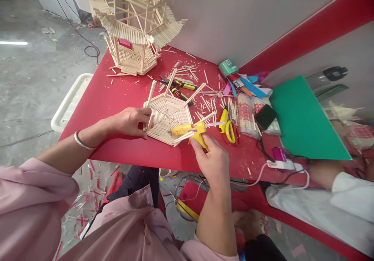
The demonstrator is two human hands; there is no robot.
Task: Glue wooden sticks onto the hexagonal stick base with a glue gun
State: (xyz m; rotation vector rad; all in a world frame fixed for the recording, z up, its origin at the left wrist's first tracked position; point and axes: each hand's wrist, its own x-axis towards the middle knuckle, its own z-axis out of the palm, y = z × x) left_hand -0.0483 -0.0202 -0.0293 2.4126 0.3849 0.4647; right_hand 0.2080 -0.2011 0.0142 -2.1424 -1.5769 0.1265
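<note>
A hexagonal base of thin wooden sticks (168,115) lies on the red table, with several short posts standing up and leaning outward at its corners. My left hand (131,121) pinches the short post (151,120) at the base's left corner, and its fingers hide part of that edge. In my right hand (212,154) is a yellow glue gun (191,129), a clear glue stick poking out of its back. The gun's nozzle points left, over the front part of the base. I cannot tell whether the nozzle touches the sticks.
A tall stick pagoda (134,31) stands at the back left. Behind the base lie pliers (182,89) and loose sticks; yellow-handled scissors (228,126), stick packs (247,115), a green board (309,120) and a power strip (284,165) are rightward. Another person's arm (324,173) rests at the right.
</note>
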